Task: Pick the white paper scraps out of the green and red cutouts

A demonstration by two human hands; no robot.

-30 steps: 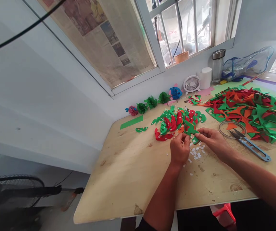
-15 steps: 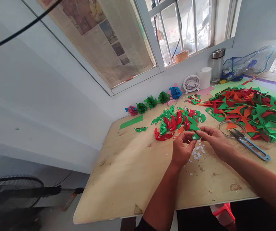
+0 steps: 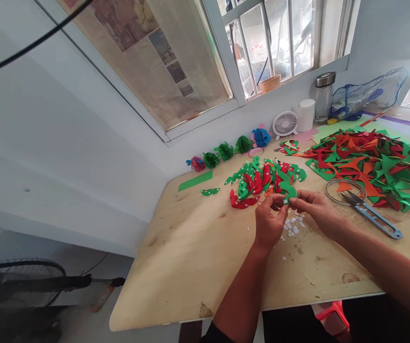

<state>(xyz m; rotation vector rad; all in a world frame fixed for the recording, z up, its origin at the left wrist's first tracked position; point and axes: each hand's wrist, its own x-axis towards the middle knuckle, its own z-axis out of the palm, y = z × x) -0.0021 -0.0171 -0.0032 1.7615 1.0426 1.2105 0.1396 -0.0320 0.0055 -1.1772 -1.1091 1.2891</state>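
Observation:
Between my hands is a curved green paper piece (image 3: 289,191) with a small white square at its lower end. The fingers of my left hand (image 3: 269,220) pinch its lower left end. My right hand (image 3: 315,209) grips its right side with thumb and fingertips. Just behind lies a pile of cut green and red paper shapes (image 3: 256,180) dotted with white squares. Small white paper bits (image 3: 293,226) are scattered on the wooden table (image 3: 190,257) below my hands.
Thread snips (image 3: 374,216) and a metal ring (image 3: 345,181) lie right of my hands, before a heap of paper scraps (image 3: 365,162). Folded paper figures (image 3: 225,151), a small fan (image 3: 285,125) and a glass bottle (image 3: 324,100) stand along the wall.
The green piece has turned between my fingers, and its curved shape now stands more upright. My right hand has shifted slightly left and down.

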